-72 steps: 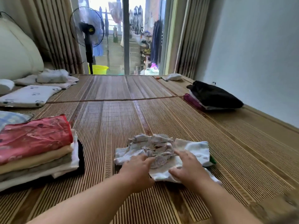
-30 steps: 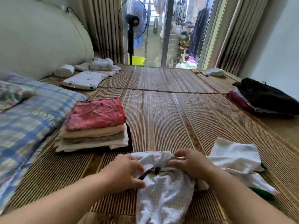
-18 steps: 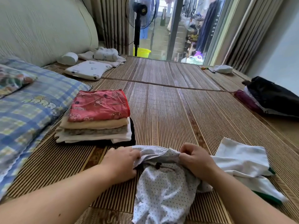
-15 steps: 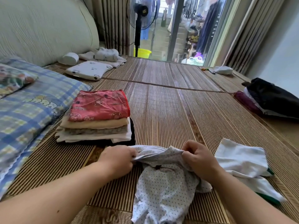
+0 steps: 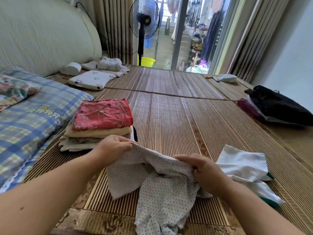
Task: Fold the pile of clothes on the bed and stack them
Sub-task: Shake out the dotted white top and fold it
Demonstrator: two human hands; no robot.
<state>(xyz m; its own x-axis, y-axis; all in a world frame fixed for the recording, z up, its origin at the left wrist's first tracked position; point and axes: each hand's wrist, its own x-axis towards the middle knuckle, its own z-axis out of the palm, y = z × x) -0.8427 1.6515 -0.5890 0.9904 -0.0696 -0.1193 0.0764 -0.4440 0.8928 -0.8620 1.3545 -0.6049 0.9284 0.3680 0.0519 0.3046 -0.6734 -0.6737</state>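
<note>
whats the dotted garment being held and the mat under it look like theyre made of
Dotted garment: looks like thin, soft cotton knit with a matte finish; it drapes limply and crumples into folds. Mat: seems to be woven bamboo or reed strips with a slight sheen; it shows fine parallel slats and brown patterned bands.

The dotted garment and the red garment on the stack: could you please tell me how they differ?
The dotted garment is white with small dots; the red garment is patterned red. The dotted garment is unfolded and rumpled; the red garment lies folded flat. The left hand and right hand grip the dotted garment; no hand touches the red garment. Both are over the woven mat.
</note>
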